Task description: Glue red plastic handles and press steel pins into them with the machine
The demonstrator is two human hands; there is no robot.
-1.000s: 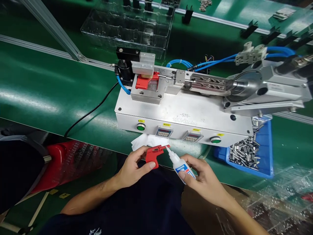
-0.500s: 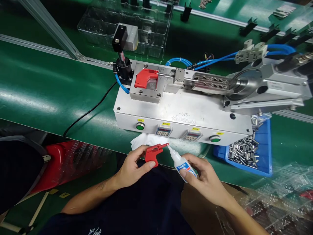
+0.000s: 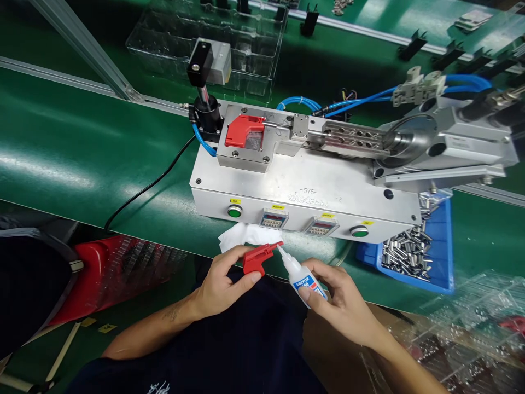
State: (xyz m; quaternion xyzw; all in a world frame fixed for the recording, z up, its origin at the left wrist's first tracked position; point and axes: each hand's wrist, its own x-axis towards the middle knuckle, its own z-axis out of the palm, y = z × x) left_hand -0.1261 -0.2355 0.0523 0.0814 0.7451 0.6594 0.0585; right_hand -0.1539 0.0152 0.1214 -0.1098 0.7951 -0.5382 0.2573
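Between the thumb and fingers of my left hand point(image 3: 225, 282) is a red plastic pistol-shaped part point(image 3: 258, 259), its thin end pointing right. My right hand point(image 3: 338, 298) is wrapped round a white Loctite glue bottle point(image 3: 305, 280), tilted so that its nozzle point(image 3: 282, 250) meets or nearly meets the thin end of the red part. Whether any glue is coming out is too small to tell. Just beyond my hands stands a metal press machine point(image 3: 246, 183). A second red part point(image 3: 245, 131) lies in its fixture, with a metal rod against its right end.
A blue bin point(image 3: 445, 262) of metal pins point(image 3: 406, 254) stands right of the machine. White paper point(image 3: 233, 235) lies before it. Green buttons point(image 3: 234, 211) are on its front. Clear trays point(image 3: 164, 49) sit behind. A red stool point(image 3: 88, 273) and a person's dark clothing point(image 3: 24, 284) are at left.
The red part has turned slightly in my left hand. The glue bottle has shifted a little left, with its nozzle further along the thin end. The second red part stays in the fixture.
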